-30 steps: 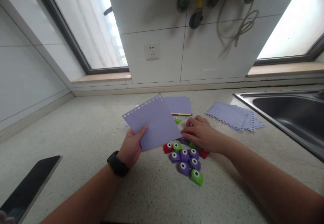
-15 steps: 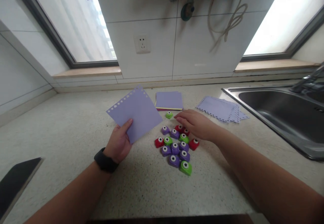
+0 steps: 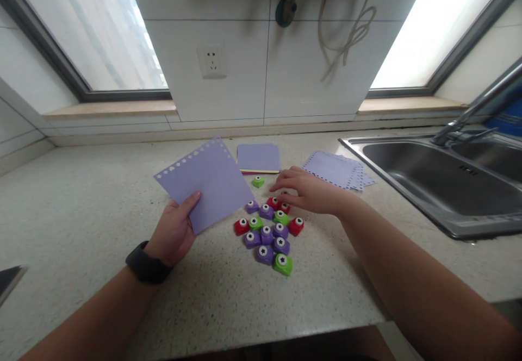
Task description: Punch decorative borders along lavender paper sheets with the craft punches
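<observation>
A purple sheet of paper point(image 3: 210, 179) is pinched by my left hand point(image 3: 175, 233), thumb on top. Punched shapes run along its upper left and upper right edges. My right hand point(image 3: 304, 190) hovers with fingers apart over the far end of a cluster of small craft punches, holding nothing I can see. Its fingers partly hide the red punches point(image 3: 273, 203) at the back. Purple punches point(image 3: 266, 234), a green punch point(image 3: 283, 263) and another red punch point(image 3: 296, 226) lie nearer. One green punch point(image 3: 258, 181) lies apart, just left of my right fingertips.
Behind the punches lies a stack of paper point(image 3: 258, 157), purple on top. Several purple sheets with punched edges point(image 3: 332, 169) overlap to the right. A steel sink point(image 3: 411, 187) with a faucet point(image 3: 468, 111) is at far right. A wall socket point(image 3: 211, 61) sits above the counter point(image 3: 101, 214).
The view has swung to the right, so things appear further left. My right hand's fingers have spread and the thumb has dropped towards the red punches. My left hand still holds the sheet.
</observation>
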Demonstrator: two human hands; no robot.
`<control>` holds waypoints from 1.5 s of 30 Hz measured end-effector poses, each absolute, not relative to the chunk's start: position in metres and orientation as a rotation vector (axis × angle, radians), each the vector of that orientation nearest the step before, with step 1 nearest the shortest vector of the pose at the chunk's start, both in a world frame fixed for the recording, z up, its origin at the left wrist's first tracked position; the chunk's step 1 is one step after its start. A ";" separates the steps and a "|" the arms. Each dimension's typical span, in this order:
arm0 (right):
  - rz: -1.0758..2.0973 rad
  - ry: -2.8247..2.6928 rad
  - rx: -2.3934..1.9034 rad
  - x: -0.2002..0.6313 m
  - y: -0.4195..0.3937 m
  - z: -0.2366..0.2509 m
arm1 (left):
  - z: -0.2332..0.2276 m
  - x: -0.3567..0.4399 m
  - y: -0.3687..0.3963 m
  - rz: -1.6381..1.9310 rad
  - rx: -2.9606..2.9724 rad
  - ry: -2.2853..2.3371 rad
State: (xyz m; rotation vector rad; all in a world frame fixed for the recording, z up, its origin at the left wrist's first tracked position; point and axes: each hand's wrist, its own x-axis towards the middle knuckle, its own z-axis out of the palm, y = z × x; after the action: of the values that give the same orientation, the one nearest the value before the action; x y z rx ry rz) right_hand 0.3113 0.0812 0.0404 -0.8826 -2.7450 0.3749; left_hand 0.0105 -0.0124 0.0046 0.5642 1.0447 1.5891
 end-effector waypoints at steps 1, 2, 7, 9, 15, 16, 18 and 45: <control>0.382 -2.779 -0.861 0.309 0.080 0.040 | 0.005 0.011 -0.013 1.586 0.561 1.053; 0.389 -2.805 -0.863 0.307 0.078 0.040 | 0.005 0.012 -0.013 1.586 0.562 1.062; 0.344 -2.772 -1.031 0.297 0.071 0.036 | 0.001 0.011 -0.013 1.564 0.604 1.088; 0.342 -2.751 -1.063 0.295 0.071 0.034 | -0.002 0.010 -0.013 1.546 0.630 1.094; 0.360 -2.702 -1.096 0.291 0.071 0.034 | -0.004 0.008 -0.013 1.536 0.649 1.097; 0.369 -2.681 -1.109 0.291 0.072 0.034 | -0.004 0.008 -0.013 1.539 0.646 1.098; 0.454 -2.580 -1.156 0.291 0.072 0.034 | -0.004 0.008 -0.013 1.540 0.642 1.098; 1.508 -1.189 -0.676 0.289 0.080 0.030 | -0.007 0.006 -0.014 1.468 0.680 1.078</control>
State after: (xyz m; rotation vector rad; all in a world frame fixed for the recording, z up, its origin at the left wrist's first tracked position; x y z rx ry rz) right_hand 0.2893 0.0803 0.0302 -0.6756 -1.1892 1.5081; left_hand 0.0062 -0.0140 -0.0068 0.6801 1.0778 1.4681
